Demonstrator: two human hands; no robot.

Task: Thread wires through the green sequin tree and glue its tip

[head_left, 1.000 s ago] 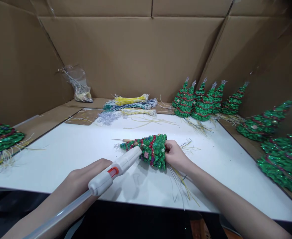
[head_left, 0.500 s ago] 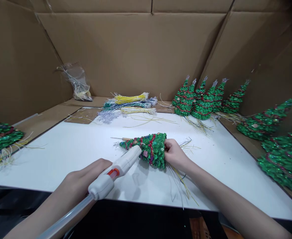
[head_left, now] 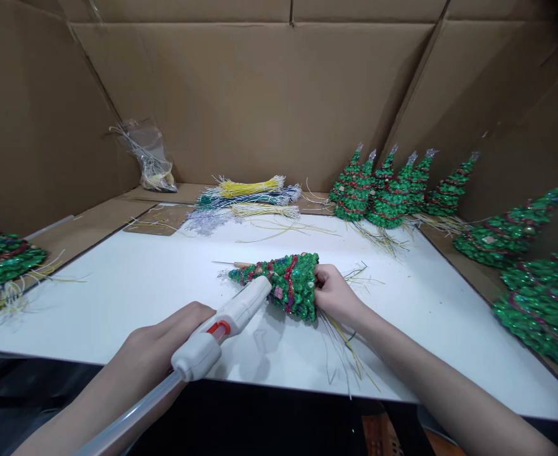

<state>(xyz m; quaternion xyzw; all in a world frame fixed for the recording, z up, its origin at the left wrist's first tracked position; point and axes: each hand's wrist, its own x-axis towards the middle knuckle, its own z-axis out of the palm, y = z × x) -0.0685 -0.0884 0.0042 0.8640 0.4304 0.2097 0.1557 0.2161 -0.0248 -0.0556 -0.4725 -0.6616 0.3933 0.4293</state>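
My left hand [head_left: 169, 335] is closed round a white hot glue gun [head_left: 231, 323] with a long clear glue stick [head_left: 131, 415] sticking out of its back. The gun's nose end is over the side of a green glittery Christmas tree ornament [head_left: 292, 288], which lies on its side with its clear star tip to the left. My right hand [head_left: 333, 291] grips the tree's base at the right end; the fingertips are partly hidden inside the rim. Thin white and yellow wires [head_left: 342, 345] trail from the base onto the white tabletop [head_left: 164, 278].
Behind the tree lies an awl [head_left: 234, 263]. Bundles of yellow, white and green wires [head_left: 253, 190] and clear stars [head_left: 207, 221] sit at the back. Several finished-looking trees [head_left: 387, 190] stand back right, others at both sides. A plastic bag [head_left: 152, 158] leans against the cardboard wall [head_left: 240, 88].
Almost nothing differs. The glue gun's rear end has shifted very slightly right, while the tree and my right hand stay in place.
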